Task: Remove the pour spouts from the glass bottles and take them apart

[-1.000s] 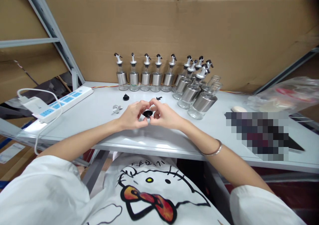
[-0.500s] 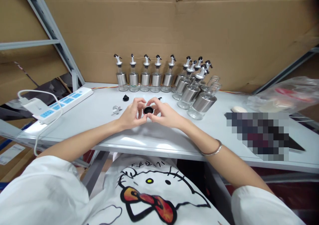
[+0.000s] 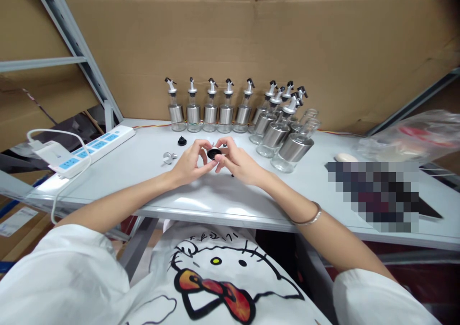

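Above the middle of the table, my left hand (image 3: 192,163) and my right hand (image 3: 237,163) are both closed on a round black stopper (image 3: 214,153), pinched between fingertips and thumbs. A little silver edge shows on its far side; the rest is covered by the fingers. Left of my left hand, a silver pourer spout (image 3: 168,158) lies on the table. Behind that spout sits another black stopper (image 3: 182,141). A small dark bit (image 3: 232,175) shows just under my right hand, too small to name.
Glass bottles with steel sleeves (image 3: 210,114) and pourer tops line the back. More bottles cluster at right, the nearest bottle (image 3: 293,147) topless. A power strip (image 3: 97,147) lies left. At right are a white rounded object (image 3: 345,157), a blurred-out flat item (image 3: 377,195) and a plastic bag (image 3: 417,133).
The stopper has turned in my fingers: its hollow dark face showed before, and now its ridged side and a silver edge show. My right fingers have shifted around it.
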`<state>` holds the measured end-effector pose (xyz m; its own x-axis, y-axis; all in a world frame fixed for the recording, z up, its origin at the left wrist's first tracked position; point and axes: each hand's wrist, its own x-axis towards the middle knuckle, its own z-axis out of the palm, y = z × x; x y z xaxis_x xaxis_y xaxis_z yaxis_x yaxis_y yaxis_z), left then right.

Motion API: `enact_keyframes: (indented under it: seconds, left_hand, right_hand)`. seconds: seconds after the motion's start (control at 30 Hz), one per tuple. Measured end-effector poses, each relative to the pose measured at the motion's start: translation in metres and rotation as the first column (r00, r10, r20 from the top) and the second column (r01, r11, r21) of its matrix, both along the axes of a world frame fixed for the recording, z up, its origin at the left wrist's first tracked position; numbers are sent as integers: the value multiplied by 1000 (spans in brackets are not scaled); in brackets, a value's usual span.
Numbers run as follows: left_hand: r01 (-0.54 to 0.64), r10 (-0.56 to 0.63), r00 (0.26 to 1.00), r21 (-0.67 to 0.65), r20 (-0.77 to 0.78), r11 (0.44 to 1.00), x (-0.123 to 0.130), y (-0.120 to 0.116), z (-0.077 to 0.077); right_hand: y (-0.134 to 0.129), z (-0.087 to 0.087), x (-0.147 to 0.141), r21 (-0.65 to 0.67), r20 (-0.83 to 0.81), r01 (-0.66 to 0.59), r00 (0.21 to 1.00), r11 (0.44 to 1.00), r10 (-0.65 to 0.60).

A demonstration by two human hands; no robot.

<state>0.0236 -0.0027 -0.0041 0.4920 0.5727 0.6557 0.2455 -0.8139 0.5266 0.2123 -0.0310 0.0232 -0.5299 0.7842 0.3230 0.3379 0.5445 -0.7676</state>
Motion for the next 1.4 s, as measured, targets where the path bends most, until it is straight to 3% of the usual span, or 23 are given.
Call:
enact_keyframes:
  seconds: [0.4, 0.77, 0.97, 1.4]
  left_hand:
    - [-14, 13, 1000, -44, -21, 999, 0, 2, -2]
    - [26, -22, 999, 132, -32, 991, 0, 6, -1]
    - [35, -23, 998, 185, -65, 982, 0, 4, -1]
    - [58, -27, 988, 204, -152, 977, 0, 5, -2]
  right_hand:
    - [0, 0, 0, -8, -10, -2, 1000, 1000, 1]
    - [5, -4, 2, -16, -31, -33, 999, 999, 32]
    - [2, 3, 3, -19, 32, 4, 999, 1000, -4]
    - [2, 3, 3, 186, 119, 134, 980, 973, -158]
